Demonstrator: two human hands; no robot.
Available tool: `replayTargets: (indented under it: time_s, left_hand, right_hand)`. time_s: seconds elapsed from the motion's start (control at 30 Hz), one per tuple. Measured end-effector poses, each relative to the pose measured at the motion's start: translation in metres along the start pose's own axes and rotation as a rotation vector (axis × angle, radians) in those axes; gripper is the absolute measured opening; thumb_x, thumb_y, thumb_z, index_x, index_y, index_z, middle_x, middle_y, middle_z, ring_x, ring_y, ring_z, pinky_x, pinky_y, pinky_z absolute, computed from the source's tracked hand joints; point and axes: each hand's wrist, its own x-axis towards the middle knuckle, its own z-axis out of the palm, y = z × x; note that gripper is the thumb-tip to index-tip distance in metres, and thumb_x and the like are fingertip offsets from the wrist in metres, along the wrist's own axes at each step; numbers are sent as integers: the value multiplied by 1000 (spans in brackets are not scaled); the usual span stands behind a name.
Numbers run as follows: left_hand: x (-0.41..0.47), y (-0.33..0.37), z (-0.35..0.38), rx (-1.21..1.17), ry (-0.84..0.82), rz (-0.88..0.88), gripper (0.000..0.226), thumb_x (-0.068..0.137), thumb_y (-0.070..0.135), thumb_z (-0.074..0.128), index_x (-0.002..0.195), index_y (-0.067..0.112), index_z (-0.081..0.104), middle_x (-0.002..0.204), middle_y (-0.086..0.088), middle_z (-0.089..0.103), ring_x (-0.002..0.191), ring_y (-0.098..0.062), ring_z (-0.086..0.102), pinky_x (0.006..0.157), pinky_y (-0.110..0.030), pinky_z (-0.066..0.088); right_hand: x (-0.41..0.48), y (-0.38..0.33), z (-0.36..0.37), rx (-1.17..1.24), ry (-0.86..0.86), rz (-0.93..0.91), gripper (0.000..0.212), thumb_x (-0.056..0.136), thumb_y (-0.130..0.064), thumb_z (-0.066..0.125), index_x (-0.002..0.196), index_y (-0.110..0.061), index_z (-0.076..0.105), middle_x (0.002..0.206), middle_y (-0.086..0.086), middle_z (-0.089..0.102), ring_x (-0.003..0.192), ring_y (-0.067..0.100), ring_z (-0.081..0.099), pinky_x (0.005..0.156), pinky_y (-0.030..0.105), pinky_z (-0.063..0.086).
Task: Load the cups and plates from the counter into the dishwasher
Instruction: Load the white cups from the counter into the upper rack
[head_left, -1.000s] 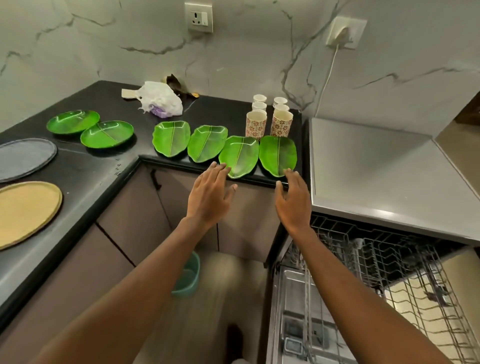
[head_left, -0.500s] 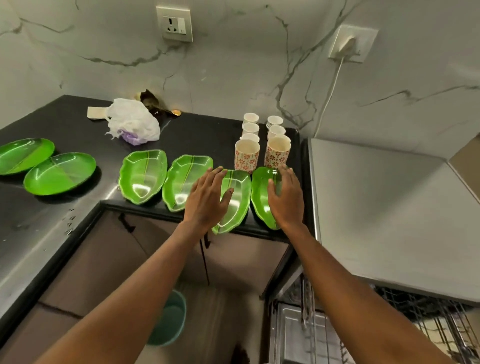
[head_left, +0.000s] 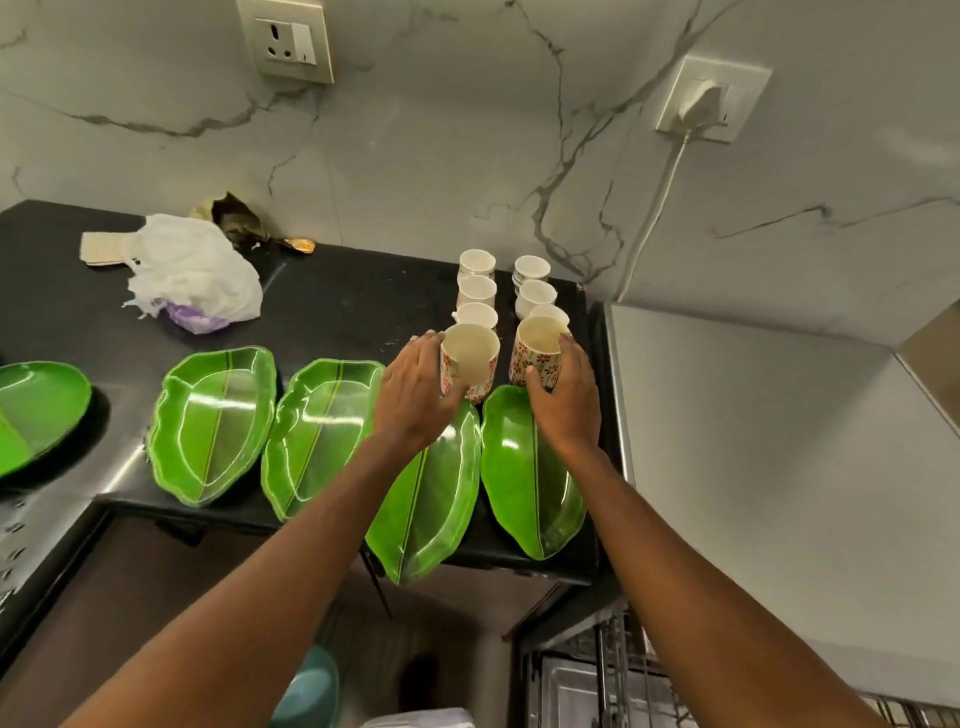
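Two rows of white cups with red flower prints stand on the black counter (head_left: 337, 306). My left hand (head_left: 415, 392) grips the front left cup (head_left: 471, 358), and my right hand (head_left: 566, 395) grips the front right cup (head_left: 537, 345). Smaller white cups (head_left: 477, 288) stand behind them. Several green leaf-shaped plates (head_left: 215, 421) lie in a row along the counter's front edge, and my forearms reach over the two on the right. A strip of the dishwasher rack (head_left: 623, 670) shows at the bottom right, below the grey worktop.
A crumpled white bag (head_left: 195, 273) lies at the back left of the counter. Round green plates (head_left: 41, 405) lie at the far left. A grey worktop (head_left: 769, 457) lies right of the counter. A teal bin (head_left: 309, 691) stands on the floor below.
Both hands moved forward over the leaf plates and closed around the two front cups. The view came closer to the counter.
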Motion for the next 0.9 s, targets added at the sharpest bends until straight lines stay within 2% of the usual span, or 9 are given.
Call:
replayTargets:
  time_s: [0.17,0.27,0.43,0.53,0.7,0.9]
  left_hand:
    - [32,-12,20,-67,-92,-17,102,69,63,71,144,8,30,144,-11,45,131,-26,45,107,-42,40]
    - [42,-17,27,-128,-120,-41,110,60,66,76,144,10,31,142,-9,47,126,-27,50,101,-43,44]
    - [52,-24,36,-313,-135,-70,95,52,64,81,130,25,44,122,6,59,107,-14,60,84,-38,54]
    - [56,-28,39,-360,-126,-88,91,49,61,82,124,26,46,115,9,60,101,-10,60,80,-38,55]
    - [61,-28,37,-429,-73,-80,86,50,55,84,122,26,48,113,10,62,101,-7,59,81,-31,53]
    - [64,-24,28,-465,35,-62,84,55,48,86,125,23,49,116,9,60,103,-6,58,83,-23,50]
  right_hand:
    - [28,11,19,35,4,160,84,77,-43,74,145,-17,31,145,6,41,131,23,43,102,41,44]
    - [38,13,29,47,1,207,95,69,-48,79,145,-21,28,143,4,40,128,21,44,96,40,47]
    - [49,16,43,120,25,308,103,60,-47,86,142,-21,30,137,3,48,123,21,49,93,39,48]
    - [52,17,46,140,51,338,94,56,-45,89,132,-19,40,124,2,56,111,21,57,81,31,47]
    - [49,13,45,149,114,296,88,55,-47,89,126,-22,44,118,-1,60,101,15,58,75,25,43]
    - [45,4,37,202,200,233,88,54,-47,91,126,-23,45,118,-8,59,101,8,58,79,21,47]
